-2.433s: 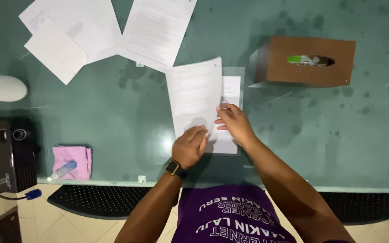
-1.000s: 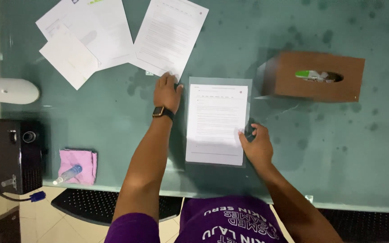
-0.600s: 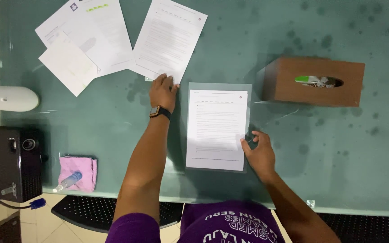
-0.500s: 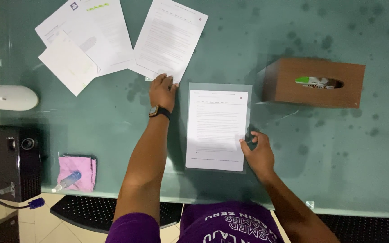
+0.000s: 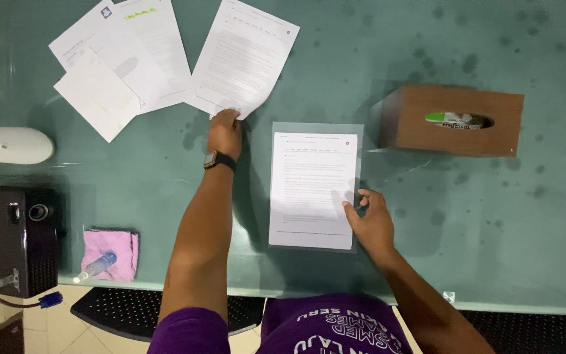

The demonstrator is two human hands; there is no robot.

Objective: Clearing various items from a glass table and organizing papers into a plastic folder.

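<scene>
A printed sheet inside a clear plastic sleeve (image 5: 314, 185) lies flat on the green glass table (image 5: 466, 223) in front of me. My right hand (image 5: 369, 220) rests at the sleeve's lower right edge, fingertips touching it. My left hand (image 5: 225, 132), with a dark watch on the wrist, reaches forward and presses its fingers on the near corner of a loose printed sheet (image 5: 245, 58). More white papers (image 5: 120, 59) overlap at the far left.
A brown tissue box (image 5: 452, 120) stands to the right of the sleeve. At the left are a white rounded object (image 5: 6, 145), a black projector (image 5: 9, 239) with cable, and a small clear bottle (image 5: 95, 266) on a pink cloth (image 5: 120, 250).
Earlier both hands were working the paper into the sleeve. Since then the left hand has reached out to the loose sheet, and the right hand has stayed on the sleeve.
</scene>
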